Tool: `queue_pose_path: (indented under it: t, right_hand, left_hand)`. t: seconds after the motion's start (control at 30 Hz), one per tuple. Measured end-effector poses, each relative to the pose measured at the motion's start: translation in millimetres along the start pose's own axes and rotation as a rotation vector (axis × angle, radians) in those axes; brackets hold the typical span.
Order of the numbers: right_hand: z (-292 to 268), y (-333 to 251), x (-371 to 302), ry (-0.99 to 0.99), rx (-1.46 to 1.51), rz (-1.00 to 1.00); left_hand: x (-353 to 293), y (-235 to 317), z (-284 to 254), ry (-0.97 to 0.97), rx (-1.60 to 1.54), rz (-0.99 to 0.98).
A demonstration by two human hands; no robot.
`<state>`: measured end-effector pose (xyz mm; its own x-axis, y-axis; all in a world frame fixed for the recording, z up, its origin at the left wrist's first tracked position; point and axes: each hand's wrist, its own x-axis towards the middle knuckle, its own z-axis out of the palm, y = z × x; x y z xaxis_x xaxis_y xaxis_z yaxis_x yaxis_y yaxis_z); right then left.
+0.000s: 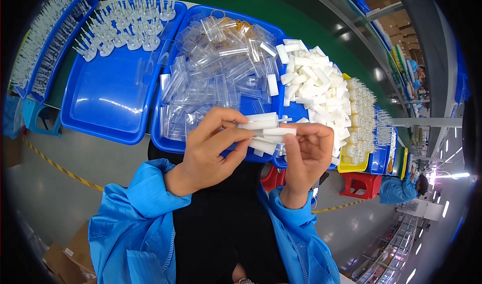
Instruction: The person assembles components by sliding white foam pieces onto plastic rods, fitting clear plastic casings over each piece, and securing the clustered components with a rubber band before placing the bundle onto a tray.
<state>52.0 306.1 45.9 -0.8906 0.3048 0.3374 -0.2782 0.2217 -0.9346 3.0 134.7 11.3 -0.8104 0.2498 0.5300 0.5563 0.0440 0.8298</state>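
In front of my chest, my left hand (pixel 216 146) is closed round one end of a white pronged plastic part, mostly hidden by the fingers. Several white foam sleeves (pixel 259 124) sit along its prongs, and thin prong tips stick out to the right. From the other side, my right hand (pixel 307 153) pinches one foam sleeve (pixel 279 132) between thumb and fingers. Just beyond both hands lies a heap of clear plastic sleeves (pixel 216 68) in a blue tray (pixel 201 14). Behind my right hand rises a pile of loose white foam pieces (pixel 319 81).
At left, a blue tray (pixel 108 103) carries white pronged parts (pixel 133 25) at its far end. Farther left stand narrow trays of similar parts (pixel 45 33). Right are a yellow tray (pixel 354 164) of foam-covered parts, a red stool (pixel 360 185) and a person in blue (pixel 399 189).
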Motion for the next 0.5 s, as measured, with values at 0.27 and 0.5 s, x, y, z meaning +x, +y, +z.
queue_pose_path:
  t: [0.27,0.5]
  right_hand:
    - [9.0,-0.3,-0.2,-0.081,-0.040,-0.082]
    - [10.5,-2.7,3.9,-0.149,-0.179,-0.174]
  left_hand:
    - [-0.5,-0.4,-7.5,0.012,0.071,-0.016]
    - [2.5,5.3,-9.2,-0.038,-0.142,-0.204]
